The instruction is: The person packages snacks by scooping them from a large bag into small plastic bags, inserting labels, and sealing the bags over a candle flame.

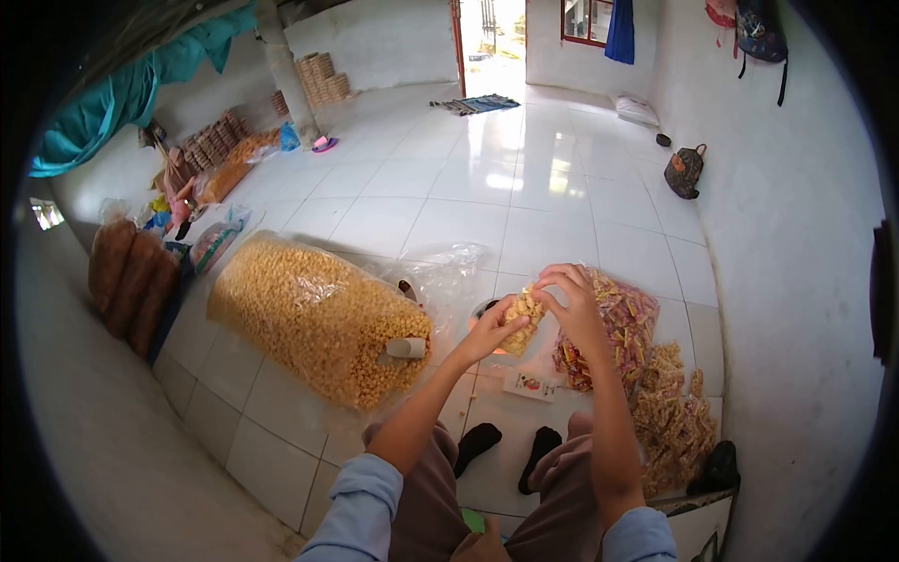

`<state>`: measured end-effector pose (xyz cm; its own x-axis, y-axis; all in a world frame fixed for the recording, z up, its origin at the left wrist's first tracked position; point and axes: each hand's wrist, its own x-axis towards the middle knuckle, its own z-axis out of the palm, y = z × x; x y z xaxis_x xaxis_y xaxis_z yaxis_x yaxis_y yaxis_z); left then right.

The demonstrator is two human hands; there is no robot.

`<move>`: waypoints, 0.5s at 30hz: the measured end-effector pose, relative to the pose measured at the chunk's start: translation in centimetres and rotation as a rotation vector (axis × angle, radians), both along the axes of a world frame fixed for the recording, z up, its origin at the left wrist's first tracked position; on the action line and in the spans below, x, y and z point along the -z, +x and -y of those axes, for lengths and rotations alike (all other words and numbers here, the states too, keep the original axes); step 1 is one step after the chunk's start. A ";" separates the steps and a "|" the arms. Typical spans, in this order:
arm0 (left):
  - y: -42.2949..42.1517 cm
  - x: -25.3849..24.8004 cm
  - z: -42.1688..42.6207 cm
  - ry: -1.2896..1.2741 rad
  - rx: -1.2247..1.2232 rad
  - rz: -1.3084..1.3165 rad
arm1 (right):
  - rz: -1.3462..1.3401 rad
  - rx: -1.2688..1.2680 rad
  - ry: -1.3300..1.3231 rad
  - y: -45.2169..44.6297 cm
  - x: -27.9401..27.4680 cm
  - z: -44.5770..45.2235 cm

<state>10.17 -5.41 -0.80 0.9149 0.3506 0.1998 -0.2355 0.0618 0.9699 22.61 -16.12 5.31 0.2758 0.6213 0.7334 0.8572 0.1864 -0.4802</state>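
A small clear bag of yellow puffed snacks [525, 324] is held up in front of me. My left hand [491, 332] wraps round its side, closed on it. At its top edge, the fingers of my right hand [569, 296] pinch the plastic. To the left lies a big clear sack of the same snacks [290, 304], its mouth toward me, with a white scoop [405, 347] resting in the loose snacks. Below the hands, a small white printed card or box [529, 385] lies on the floor. Partly hidden behind my left hand is a round container [481, 310].
On the right lie a bag of red and yellow packets [621, 323] and a pile of filled snack bags [670, 426]. Tall brown bags [133, 281] stand at the left wall. A backpack [685, 171] leans by the right wall. Another person [178, 192] sits far left.
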 end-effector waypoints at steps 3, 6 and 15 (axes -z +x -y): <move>0.0 -0.2 0.3 -0.052 -0.026 -0.007 | -0.030 -0.007 -0.164 0.4 -0.1 0.5; -0.2 -0.8 0.6 -0.085 -0.036 -0.118 | -0.108 0.021 -0.149 0.1 0.1 0.7; 1.3 0.6 0.6 -0.089 -0.144 0.086 | -0.065 0.031 -0.163 0.2 0.0 0.7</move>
<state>11.45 -5.98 -1.35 0.8348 0.4968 0.2373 -0.3299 0.1063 0.9380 22.77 -16.78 5.29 0.3405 0.7211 0.6034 0.8274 0.0750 -0.5566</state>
